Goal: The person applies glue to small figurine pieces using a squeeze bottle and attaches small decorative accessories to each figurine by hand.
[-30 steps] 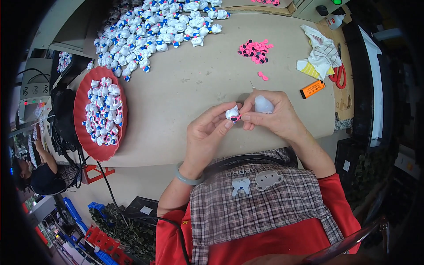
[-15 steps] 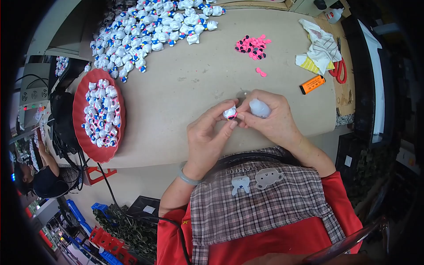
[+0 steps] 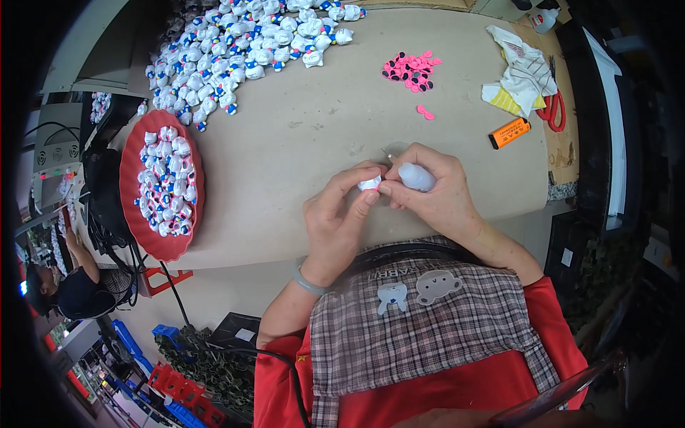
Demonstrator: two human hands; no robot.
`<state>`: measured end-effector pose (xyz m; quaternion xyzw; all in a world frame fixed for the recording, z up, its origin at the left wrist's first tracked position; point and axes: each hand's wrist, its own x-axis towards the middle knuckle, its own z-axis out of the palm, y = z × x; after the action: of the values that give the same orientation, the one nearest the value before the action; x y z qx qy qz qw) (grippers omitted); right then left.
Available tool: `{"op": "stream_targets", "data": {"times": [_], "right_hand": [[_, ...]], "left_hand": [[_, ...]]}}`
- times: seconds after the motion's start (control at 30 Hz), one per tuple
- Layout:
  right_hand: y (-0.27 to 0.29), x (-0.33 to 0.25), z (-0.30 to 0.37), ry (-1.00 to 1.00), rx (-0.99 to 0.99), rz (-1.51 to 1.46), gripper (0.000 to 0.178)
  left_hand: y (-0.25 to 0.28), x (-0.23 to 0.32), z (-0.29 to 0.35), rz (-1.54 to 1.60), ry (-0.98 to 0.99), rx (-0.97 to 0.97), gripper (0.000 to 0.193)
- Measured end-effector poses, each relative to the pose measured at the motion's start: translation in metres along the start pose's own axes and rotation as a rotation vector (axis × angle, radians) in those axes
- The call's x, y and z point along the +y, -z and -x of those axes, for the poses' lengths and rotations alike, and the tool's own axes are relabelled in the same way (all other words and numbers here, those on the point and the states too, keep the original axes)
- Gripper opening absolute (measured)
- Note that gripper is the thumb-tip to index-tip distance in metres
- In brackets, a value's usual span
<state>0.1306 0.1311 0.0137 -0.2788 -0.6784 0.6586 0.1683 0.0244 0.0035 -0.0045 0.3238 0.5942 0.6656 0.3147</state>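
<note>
Close together over the front part of the table are both my hands. My left hand (image 3: 338,207) is closed, pinching a small white figurine (image 3: 369,183) between thumb and fingers; a thin pink edge shows at its lower side. My right hand (image 3: 441,191) is wrapped round a small translucent squeeze bottle (image 3: 417,177), its thin tip pointing up and left. The right thumb and fingertips touch or nearly touch the figurine's right side; exactly which is hard to see.
Many white-and-blue figurines (image 3: 242,50) are heaped at the far left. A red scalloped tray (image 3: 199,214) holds more. Pink and black pieces (image 3: 412,70) lie at the far middle. An orange box (image 3: 510,133), a cloth (image 3: 524,75) and red-handled scissors (image 3: 559,110) are at right.
The figurine has turned in my left hand, so the pink and black part seen on it before is now mostly out of sight. My right hand still holds the bottle, barely shifted.
</note>
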Motion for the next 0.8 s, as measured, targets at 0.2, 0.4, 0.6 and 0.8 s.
{"op": "stream_targets", "data": {"times": [0.2,0.4,0.6,0.8], "right_hand": [[-0.001,0.002,-0.001,-0.009,-0.005,-0.039,0.017],[0.0,-0.002,-0.002,-0.037,-0.043,-0.09,0.019],[0.007,-0.01,-0.005,-0.027,-0.115,-0.264,0.015],[0.017,0.0,-0.007,-0.076,-0.14,-0.374,0.012]], "left_hand": [[0.004,0.001,-0.001,0.026,0.011,-0.036,0.021],[0.01,-0.001,-0.001,0.118,0.049,-0.079,0.024],[0.015,0.009,-0.006,0.596,0.182,-0.121,0.034],[0.02,0.001,-0.007,0.901,0.349,-0.129,0.041]]}}
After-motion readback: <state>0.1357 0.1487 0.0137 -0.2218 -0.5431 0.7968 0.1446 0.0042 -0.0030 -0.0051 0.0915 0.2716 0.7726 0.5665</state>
